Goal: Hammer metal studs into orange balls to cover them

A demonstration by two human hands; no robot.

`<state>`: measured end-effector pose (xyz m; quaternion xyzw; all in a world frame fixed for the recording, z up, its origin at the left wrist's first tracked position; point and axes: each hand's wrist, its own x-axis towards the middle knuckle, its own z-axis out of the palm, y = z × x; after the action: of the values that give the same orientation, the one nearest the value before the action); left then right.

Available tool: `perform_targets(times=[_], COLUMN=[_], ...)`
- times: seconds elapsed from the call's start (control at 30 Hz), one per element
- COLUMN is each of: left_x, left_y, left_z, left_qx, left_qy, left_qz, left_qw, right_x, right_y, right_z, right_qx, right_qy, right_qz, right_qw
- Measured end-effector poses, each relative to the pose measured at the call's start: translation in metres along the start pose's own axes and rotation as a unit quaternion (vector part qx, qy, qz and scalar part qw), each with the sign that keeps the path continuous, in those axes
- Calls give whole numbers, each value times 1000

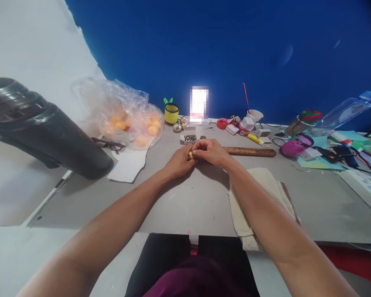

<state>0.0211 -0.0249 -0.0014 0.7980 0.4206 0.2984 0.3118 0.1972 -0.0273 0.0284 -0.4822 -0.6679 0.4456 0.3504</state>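
My left hand (181, 162) and my right hand (212, 152) meet over the middle of the grey table (185, 206). Between their fingertips is a small yellow and dark piece (191, 155), mostly covered and too small to name. The left fingers are closed around it, and the right thumb and fingers pinch at it from the other side. Just beyond the hands stands a small open box (190, 139) of shiny metal bits. A wooden stick (250, 152) lies to the right, its near end behind my right hand.
At left are a big dark flask (58, 136), white paper (130, 165) and a plastic bag (126, 111) of orange things. Behind stand a yellow pot (171, 114) and a blurred bright screen (199, 105). A cream cloth (262, 181) lies under my right forearm; a clear bottle (343, 113) leans at far right.
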Motion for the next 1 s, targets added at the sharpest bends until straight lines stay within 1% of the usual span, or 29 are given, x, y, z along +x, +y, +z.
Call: perform_targets(times=[0.2,0.37,0.6,0.77,0.9,1.0], left_x=[-1,-3,-2,-2,-3,-3], left_y=[3,8,6,5,4,3], left_z=[1,1,2,2,2,3], left_qx=[8,6,20,18,18,-4], left_qy=[2,-2,3,3,20,35], left_qz=[-3,-10,-8,-6,-21,-23], left_qw=[1000,1000,1000,1000,999,999], right_x=[2,1,-1,0,1,1], right_y=[4,2,-5,-3,-1,-2], right_z=[1,1,2,2,1,-1], right_qx=[10,17,-3,-9,33,80], right_qy=[-3,-6,1,1,0,8], right_qz=[-10,-19,-9,-6,5,21], right_qw=[1000,1000,1000,1000,999,997])
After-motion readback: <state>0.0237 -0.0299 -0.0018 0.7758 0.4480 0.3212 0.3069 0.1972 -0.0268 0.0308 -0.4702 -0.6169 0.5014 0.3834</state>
